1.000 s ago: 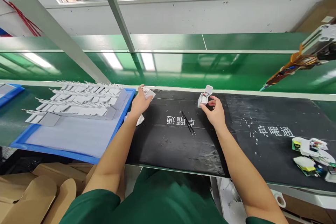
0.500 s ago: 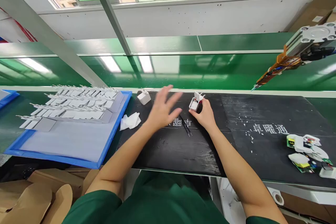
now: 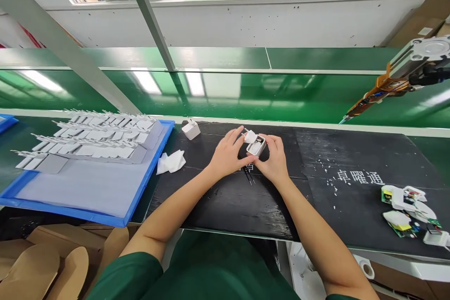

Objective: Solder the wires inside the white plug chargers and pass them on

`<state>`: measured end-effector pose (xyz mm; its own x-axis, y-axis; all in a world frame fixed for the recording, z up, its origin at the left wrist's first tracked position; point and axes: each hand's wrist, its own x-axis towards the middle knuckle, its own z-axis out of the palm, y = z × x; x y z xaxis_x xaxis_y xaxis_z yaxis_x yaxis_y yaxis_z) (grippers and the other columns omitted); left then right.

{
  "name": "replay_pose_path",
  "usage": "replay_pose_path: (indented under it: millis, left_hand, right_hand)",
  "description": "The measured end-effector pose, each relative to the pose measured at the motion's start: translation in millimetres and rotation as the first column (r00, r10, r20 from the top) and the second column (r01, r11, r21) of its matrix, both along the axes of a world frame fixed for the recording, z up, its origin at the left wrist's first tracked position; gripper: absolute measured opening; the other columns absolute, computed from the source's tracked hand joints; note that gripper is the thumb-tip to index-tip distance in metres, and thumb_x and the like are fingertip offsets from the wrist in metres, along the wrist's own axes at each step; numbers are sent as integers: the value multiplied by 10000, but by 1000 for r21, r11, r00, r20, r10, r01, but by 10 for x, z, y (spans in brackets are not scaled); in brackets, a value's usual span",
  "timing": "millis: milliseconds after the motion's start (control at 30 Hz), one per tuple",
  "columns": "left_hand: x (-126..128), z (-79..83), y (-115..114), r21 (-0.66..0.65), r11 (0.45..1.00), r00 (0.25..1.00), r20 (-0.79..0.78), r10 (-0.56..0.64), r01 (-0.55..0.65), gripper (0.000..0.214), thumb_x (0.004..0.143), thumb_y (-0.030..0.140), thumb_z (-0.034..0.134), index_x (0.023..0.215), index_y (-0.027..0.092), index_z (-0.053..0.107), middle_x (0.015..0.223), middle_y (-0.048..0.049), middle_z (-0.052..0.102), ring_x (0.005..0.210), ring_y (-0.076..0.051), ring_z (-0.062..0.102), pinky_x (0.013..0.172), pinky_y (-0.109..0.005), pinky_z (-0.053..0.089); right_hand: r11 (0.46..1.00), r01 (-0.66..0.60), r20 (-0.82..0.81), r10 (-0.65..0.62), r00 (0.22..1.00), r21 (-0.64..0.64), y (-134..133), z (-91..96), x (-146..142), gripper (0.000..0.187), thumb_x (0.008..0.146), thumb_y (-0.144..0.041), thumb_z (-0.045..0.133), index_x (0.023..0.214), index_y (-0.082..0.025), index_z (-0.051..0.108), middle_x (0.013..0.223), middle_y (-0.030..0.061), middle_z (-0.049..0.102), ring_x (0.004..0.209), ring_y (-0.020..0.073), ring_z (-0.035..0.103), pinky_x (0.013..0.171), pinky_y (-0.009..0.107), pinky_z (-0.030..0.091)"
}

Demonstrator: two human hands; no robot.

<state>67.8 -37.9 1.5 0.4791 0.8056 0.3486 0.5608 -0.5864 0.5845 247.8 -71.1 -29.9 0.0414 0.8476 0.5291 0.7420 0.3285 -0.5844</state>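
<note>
A small white plug-adapter housing (image 3: pixel 256 147) stands open, a box with rounded corners, its hollow facing up and dark parts visible inside. Its white lid (image 3: pixel 250 137), with prongs pointing left, sits tilted at the far left rim of the box; whether it is joined there is too small to tell.

The housing is between the two hands, over the black mat (image 3: pixel 351 215), closer to the far edge of the bench (image 3: pixel 427 147) than to the near one. The right hand (image 3: pixel 274 157) pinches it from the right, thumb at the near end and fingers at the far side. The left hand (image 3: pixel 228 153) curves around its left, fingertips by the lid and thumb near the lower end; whether it grips cannot be told. Black tweezers (image 3: pixel 249 177) lie just on the near side, partly covered by the hands.

Half a second ago the right hand held the housing alone, a little farther right, while the left hand was spread in the air; now both meet at it. A second ago the left hand held a closed white adapter (image 3: pixel 191 130); that one now stands by the far edge, near the mat's far left corner.
</note>
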Motion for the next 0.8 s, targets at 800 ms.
replay_pose_path:
  millis: [800]
  left_hand:
    - [-372, -30, 61, -478, 866, 828, 538, 158, 145, 500, 728, 283, 748, 1206, 163, 667, 1154, -96, 682, 1099, -233, 628, 981, -335, 479]
  right_hand:
    - [743, 641, -649, -393, 652, 194, 172, 498, 1377, 601, 643, -431, 668, 1215, -371, 496, 1340, 106, 491, 1309, 346, 497, 1101, 685, 344]
